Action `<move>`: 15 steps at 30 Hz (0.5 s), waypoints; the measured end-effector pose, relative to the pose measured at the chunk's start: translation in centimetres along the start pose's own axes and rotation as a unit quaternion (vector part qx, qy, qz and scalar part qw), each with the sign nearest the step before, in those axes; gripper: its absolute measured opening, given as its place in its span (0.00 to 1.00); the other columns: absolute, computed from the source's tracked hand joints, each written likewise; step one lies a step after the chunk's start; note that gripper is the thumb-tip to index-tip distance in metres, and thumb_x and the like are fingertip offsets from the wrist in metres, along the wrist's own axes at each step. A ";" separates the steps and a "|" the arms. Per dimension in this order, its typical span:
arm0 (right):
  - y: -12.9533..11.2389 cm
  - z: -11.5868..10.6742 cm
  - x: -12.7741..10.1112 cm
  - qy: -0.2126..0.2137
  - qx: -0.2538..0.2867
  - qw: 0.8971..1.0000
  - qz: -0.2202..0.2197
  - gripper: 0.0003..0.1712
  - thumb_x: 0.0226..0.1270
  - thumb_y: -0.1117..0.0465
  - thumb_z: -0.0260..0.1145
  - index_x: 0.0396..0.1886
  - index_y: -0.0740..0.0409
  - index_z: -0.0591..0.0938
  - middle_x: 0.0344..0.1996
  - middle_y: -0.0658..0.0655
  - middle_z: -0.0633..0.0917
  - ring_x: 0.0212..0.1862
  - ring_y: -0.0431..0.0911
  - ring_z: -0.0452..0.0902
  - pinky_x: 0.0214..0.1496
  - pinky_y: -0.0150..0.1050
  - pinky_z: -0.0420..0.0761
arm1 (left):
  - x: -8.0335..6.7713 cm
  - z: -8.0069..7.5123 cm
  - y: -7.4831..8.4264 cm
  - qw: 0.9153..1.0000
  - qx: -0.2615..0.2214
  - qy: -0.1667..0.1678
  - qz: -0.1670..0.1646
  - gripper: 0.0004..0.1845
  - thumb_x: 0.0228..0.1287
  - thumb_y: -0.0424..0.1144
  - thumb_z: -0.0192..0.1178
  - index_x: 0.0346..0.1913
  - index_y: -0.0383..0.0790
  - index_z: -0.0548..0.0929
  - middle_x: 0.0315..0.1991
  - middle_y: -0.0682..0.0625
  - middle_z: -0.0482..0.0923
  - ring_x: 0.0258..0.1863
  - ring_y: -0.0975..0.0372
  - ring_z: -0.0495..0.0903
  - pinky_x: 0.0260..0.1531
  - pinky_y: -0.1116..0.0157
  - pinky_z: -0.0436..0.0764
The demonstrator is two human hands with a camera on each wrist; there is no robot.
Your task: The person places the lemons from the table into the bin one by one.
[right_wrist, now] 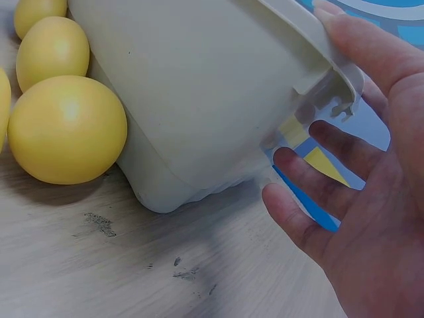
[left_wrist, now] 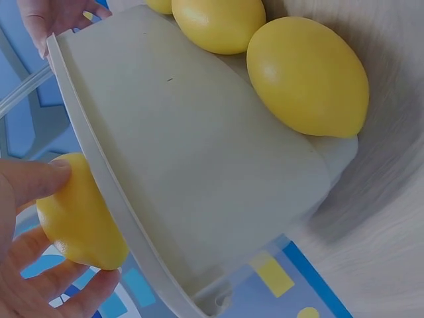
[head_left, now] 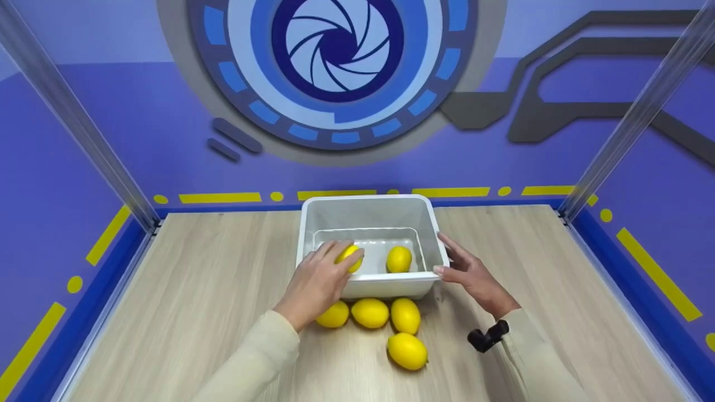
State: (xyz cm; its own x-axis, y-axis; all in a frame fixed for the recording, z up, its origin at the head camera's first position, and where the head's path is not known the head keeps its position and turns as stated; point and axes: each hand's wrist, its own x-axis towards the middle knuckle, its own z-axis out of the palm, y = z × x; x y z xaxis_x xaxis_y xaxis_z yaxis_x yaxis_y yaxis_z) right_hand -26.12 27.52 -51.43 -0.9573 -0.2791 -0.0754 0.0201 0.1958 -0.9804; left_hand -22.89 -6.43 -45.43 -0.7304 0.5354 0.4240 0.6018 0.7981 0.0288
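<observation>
Left hand [head_left: 318, 279]: fingers curled round a lemon [head_left: 349, 257], held just inside the near left rim of the bin.
Right hand [head_left: 472, 273]: fingers straight, thumb on the bin's right rim.
Bin [head_left: 370, 209]: white, on wooden table [head_left: 195, 290]; one lemon inside [head_left: 399, 259].
Loose lemons [head_left: 370, 312]: four, just before the bin's near wall.
Writing: none legible.

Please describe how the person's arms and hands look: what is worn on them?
Both arms wear long beige sleeves that end at the wrists. The left hand and right hand are bare, without gloves or rings. A small black device sits at the right wrist.
</observation>
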 end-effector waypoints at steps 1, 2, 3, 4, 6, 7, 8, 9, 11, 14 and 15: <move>0.0 0.0 0.0 -0.002 0.002 1.000 -0.001 0.44 0.65 0.56 0.66 0.76 0.34 0.55 0.75 0.58 0.58 0.73 0.58 0.60 0.58 0.33 0.78 | 0.0 0.0 0.0 1.000 0.000 -0.002 -0.002 0.23 0.65 0.39 0.62 0.63 0.56 0.74 0.62 0.50 0.74 0.60 0.54 0.75 0.56 0.54 0.79; 0.0 0.0 0.0 -0.002 0.005 1.000 -0.001 0.44 0.65 0.56 0.66 0.76 0.34 0.55 0.75 0.58 0.58 0.73 0.58 0.60 0.58 0.33 0.78 | 0.0 0.1 0.0 1.000 -0.001 -0.002 -0.002 0.23 0.65 0.39 0.61 0.62 0.55 0.74 0.62 0.50 0.74 0.60 0.54 0.75 0.56 0.54 0.79; 0.0 0.0 0.0 -0.003 0.007 1.000 -0.002 0.44 0.65 0.57 0.66 0.76 0.35 0.55 0.75 0.59 0.58 0.73 0.59 0.59 0.57 0.32 0.78 | 0.0 0.1 0.0 1.000 -0.002 -0.001 -0.002 0.22 0.65 0.38 0.61 0.62 0.55 0.75 0.62 0.50 0.74 0.60 0.54 0.75 0.56 0.54 0.79; 0.0 0.0 0.0 -0.004 0.009 1.000 -0.003 0.44 0.65 0.57 0.66 0.76 0.36 0.55 0.75 0.59 0.58 0.73 0.59 0.59 0.57 0.31 0.78 | -0.1 0.1 0.0 1.000 -0.004 0.000 -0.001 0.21 0.65 0.37 0.61 0.61 0.54 0.76 0.62 0.50 0.75 0.61 0.54 0.75 0.56 0.54 0.79; 0.0 0.1 0.1 -0.008 0.009 1.000 -0.005 0.44 0.66 0.58 0.65 0.76 0.37 0.54 0.76 0.60 0.57 0.73 0.59 0.58 0.57 0.30 0.77 | -0.1 0.2 -0.1 1.000 -0.004 0.001 0.000 0.20 0.65 0.35 0.60 0.60 0.52 0.77 0.63 0.50 0.74 0.61 0.54 0.75 0.57 0.54 0.79; 0.0 0.1 0.1 -0.008 0.011 1.000 -0.004 0.44 0.66 0.58 0.65 0.76 0.37 0.55 0.76 0.60 0.57 0.73 0.59 0.58 0.57 0.30 0.77 | -0.1 0.2 -0.1 1.000 -0.004 0.002 0.001 0.20 0.65 0.35 0.60 0.59 0.52 0.78 0.63 0.50 0.75 0.62 0.54 0.75 0.57 0.54 0.79; 0.0 0.1 0.1 -0.007 0.011 1.000 -0.004 0.44 0.66 0.58 0.65 0.76 0.36 0.55 0.76 0.60 0.57 0.74 0.59 0.58 0.57 0.30 0.77 | -0.2 0.2 -0.1 1.000 -0.002 0.002 0.002 0.19 0.65 0.34 0.60 0.59 0.51 0.78 0.63 0.50 0.75 0.62 0.54 0.75 0.57 0.55 0.79; 0.0 0.1 0.1 -0.006 0.009 1.000 -0.003 0.44 0.66 0.57 0.65 0.76 0.36 0.55 0.76 0.60 0.57 0.74 0.59 0.58 0.57 0.30 0.77 | -0.2 0.2 -0.1 1.000 -0.001 0.002 0.002 0.19 0.65 0.34 0.60 0.58 0.51 0.79 0.63 0.50 0.75 0.62 0.55 0.75 0.56 0.55 0.80; 0.0 0.1 0.1 -0.005 0.007 1.000 -0.002 0.44 0.66 0.57 0.65 0.76 0.36 0.55 0.76 0.59 0.57 0.74 0.59 0.57 0.57 0.30 0.76 | -0.2 0.3 -0.1 1.000 0.003 0.000 0.002 0.19 0.66 0.35 0.59 0.59 0.51 0.79 0.63 0.50 0.75 0.62 0.55 0.75 0.56 0.55 0.80; 0.0 0.1 0.0 -0.004 0.009 1.000 0.001 0.43 0.66 0.57 0.65 0.76 0.35 0.55 0.76 0.59 0.57 0.74 0.59 0.58 0.57 0.30 0.76 | -0.3 0.2 0.0 1.000 0.002 0.001 0.003 0.18 0.68 0.36 0.57 0.59 0.51 0.79 0.62 0.50 0.75 0.61 0.56 0.75 0.56 0.56 0.80; 0.0 0.1 0.0 -0.004 0.010 1.000 0.001 0.43 0.66 0.57 0.65 0.76 0.35 0.55 0.76 0.59 0.57 0.73 0.59 0.58 0.57 0.29 0.76 | -0.3 0.3 0.0 1.000 -0.001 0.004 0.004 0.17 0.68 0.37 0.57 0.59 0.50 0.79 0.62 0.50 0.76 0.61 0.56 0.75 0.56 0.56 0.80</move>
State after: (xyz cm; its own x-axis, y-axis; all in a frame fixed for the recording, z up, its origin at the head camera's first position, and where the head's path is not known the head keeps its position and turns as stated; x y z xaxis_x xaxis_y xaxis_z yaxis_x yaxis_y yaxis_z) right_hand -26.14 27.44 -51.40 -0.9551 -0.2857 -0.0781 0.0275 0.1772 -0.9838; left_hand -22.73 -6.47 -45.79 -0.7234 0.5397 0.4307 0.6082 0.7933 0.0276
